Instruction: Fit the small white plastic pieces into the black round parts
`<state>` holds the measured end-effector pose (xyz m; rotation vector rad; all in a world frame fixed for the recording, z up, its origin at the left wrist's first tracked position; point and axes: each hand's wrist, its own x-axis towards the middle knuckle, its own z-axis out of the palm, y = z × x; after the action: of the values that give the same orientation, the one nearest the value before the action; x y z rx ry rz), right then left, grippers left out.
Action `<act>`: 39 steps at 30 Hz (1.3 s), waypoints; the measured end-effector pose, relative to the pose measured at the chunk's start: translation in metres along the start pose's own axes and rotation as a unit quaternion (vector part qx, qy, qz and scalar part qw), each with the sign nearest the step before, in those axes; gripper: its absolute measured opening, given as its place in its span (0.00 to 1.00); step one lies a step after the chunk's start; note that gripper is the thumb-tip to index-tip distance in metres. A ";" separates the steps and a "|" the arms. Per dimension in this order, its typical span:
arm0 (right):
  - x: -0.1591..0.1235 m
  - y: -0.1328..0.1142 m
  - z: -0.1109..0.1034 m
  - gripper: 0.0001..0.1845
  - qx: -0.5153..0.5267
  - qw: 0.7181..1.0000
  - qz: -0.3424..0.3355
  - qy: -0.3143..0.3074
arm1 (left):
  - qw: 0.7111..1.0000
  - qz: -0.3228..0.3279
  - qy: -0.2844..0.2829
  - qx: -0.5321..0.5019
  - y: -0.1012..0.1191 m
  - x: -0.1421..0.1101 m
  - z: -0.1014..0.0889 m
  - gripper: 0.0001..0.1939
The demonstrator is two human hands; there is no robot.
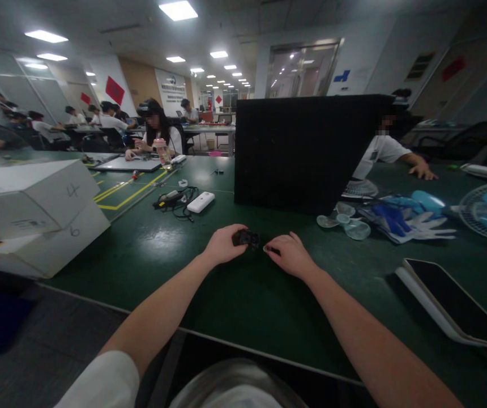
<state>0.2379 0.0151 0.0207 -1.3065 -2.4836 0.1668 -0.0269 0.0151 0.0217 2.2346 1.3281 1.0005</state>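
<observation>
Black part [248, 238] sits pinched in the left hand [223, 245]; at its three o'clock the right hand [290, 255], nearly closed, pinches a blurred tiny piece [266, 248]. Table [243, 306] spreads to its edge at six o'clock; a black box [294, 153] blocks one o'clock.

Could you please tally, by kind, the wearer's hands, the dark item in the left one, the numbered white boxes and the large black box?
Left hand and right hand: 2
Dark item: 1
Box marked 4 and box marked 6: 2
Large black box: 1
Total: 6
</observation>
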 end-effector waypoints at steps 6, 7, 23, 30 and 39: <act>-0.004 -0.013 -0.009 0.10 0.059 0.982 0.009 0.180 | 0.999 -0.036 -0.018 -0.014 0.002 -0.002 0.010 0.26; -0.005 -0.017 -0.011 0.10 0.075 0.976 -0.001 0.204 | 0.999 -0.042 -0.022 -0.019 0.004 -0.003 0.013 0.26; -0.011 -0.022 -0.002 0.11 0.091 0.981 -0.086 0.149 | 0.996 -0.048 -0.029 -0.071 0.006 -0.007 0.028 0.25; -0.012 -0.030 -0.007 0.14 0.086 0.986 -0.098 0.108 | 0.994 -0.062 -0.044 -0.080 0.007 -0.007 0.026 0.26; -0.011 -0.035 -0.007 0.12 0.086 0.986 -0.097 0.109 | 0.993 -0.067 -0.026 -0.097 0.002 -0.007 0.031 0.25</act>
<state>0.2190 -0.0142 0.0337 -0.9526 -2.3347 0.1777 -0.0053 0.0098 -0.0013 1.9878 1.2817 0.9715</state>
